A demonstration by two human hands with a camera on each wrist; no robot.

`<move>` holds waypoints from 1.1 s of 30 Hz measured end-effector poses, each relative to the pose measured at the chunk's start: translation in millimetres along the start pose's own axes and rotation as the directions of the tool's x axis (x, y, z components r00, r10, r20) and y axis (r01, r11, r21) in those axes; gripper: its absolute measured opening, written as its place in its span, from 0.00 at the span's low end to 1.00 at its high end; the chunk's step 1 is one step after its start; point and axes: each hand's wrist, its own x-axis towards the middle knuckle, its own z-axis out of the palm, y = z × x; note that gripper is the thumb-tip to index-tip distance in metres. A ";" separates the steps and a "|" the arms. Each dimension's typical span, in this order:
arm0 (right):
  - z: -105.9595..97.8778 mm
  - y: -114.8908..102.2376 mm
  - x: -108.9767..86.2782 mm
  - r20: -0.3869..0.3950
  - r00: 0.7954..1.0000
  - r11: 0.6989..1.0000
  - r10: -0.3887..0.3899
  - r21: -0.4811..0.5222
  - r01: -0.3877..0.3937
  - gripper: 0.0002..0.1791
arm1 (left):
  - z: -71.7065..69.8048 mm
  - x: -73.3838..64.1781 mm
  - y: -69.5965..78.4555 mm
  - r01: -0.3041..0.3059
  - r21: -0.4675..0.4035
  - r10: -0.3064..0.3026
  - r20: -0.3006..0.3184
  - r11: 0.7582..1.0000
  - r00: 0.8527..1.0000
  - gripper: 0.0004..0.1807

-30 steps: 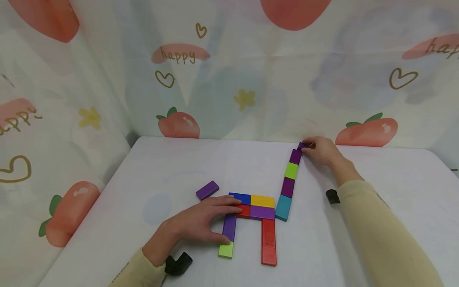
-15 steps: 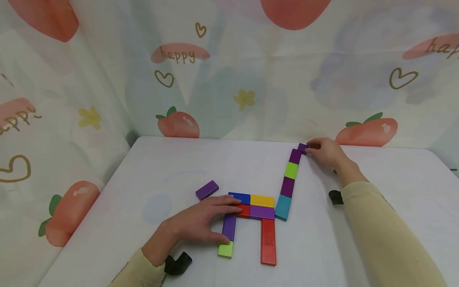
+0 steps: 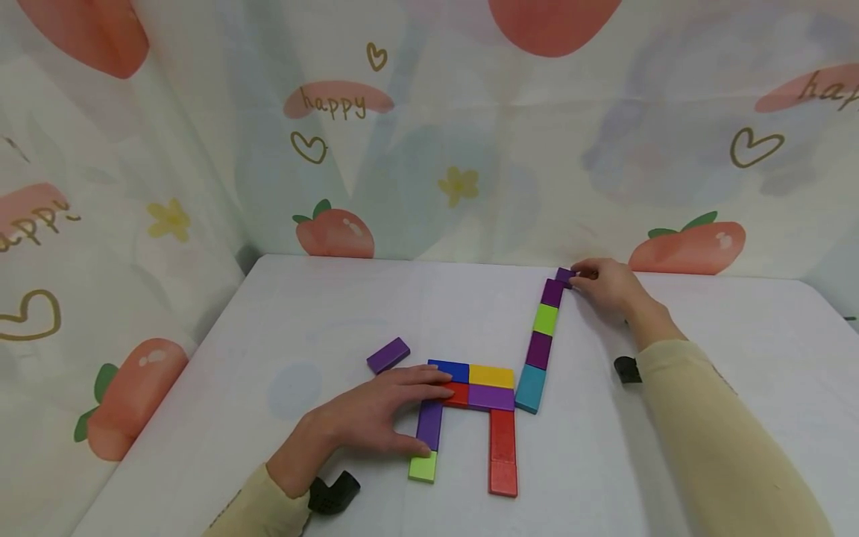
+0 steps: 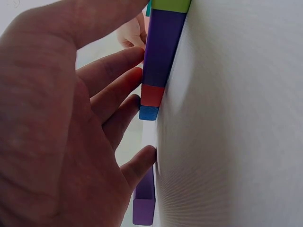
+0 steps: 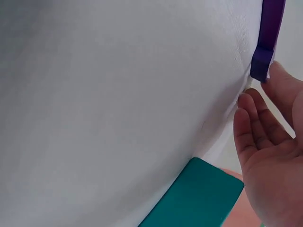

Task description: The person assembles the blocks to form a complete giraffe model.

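Note:
In the head view, my right hand (image 3: pixel 611 287) reaches to the far edge, thumb and fingertips pinching the end of a small dark purple block (image 3: pixel 564 276). This block sits at a slant against the top of a line of blocks: maroon (image 3: pixel 553 292), lime (image 3: pixel 546 319), another maroon (image 3: pixel 538 349) and teal (image 3: pixel 531 388). My left hand (image 3: pixel 376 406) rests spread on the left side of the joined blocks, fingertips on the red block (image 3: pixel 458 394) and blue block (image 3: pixel 451 371), thumb at the lime end block (image 3: pixel 423 468). Yellow (image 3: pixel 491 376) and purple (image 3: pixel 491 397) blocks adjoin.
A loose purple block (image 3: pixel 388 356) lies behind my left hand. Two red blocks (image 3: pixel 502 451) extend toward me. A green-teal block (image 5: pixel 194 194) lies near my right hand, mostly hidden by the arm in the head view. A printed curtain (image 3: pixel 416 149) hangs behind the white table (image 3: pixel 315 298).
My right hand has shifted slightly right, then a touch back left, and the small purple block has moved slightly with it. The left hand stays in place.

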 end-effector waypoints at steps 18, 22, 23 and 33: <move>-38.7 22.5 -36.7 0.016 0.995 0.991 -0.099 -0.084 0.100 0.26 | 1.4 1.2 0.3 0.003 -0.017 -0.003 -0.007 1.000 1.000 0.38; -40.6 26.3 -45.5 0.013 0.993 0.989 -0.116 -0.088 0.116 0.26 | 1.8 1.3 0.2 0.011 -0.009 -0.011 -0.004 1.000 1.000 0.38; -39.4 26.1 -46.5 0.013 0.993 0.989 -0.114 -0.090 0.114 0.25 | 1.7 1.1 0.2 0.013 -0.009 -0.013 -0.002 1.000 1.000 0.38; -15.1 5.3 -37.5 0.053 0.992 0.988 -0.117 -0.098 0.122 0.26 | 1.3 0.4 -1.3 0.000 -0.011 0.000 -0.005 1.000 1.000 0.38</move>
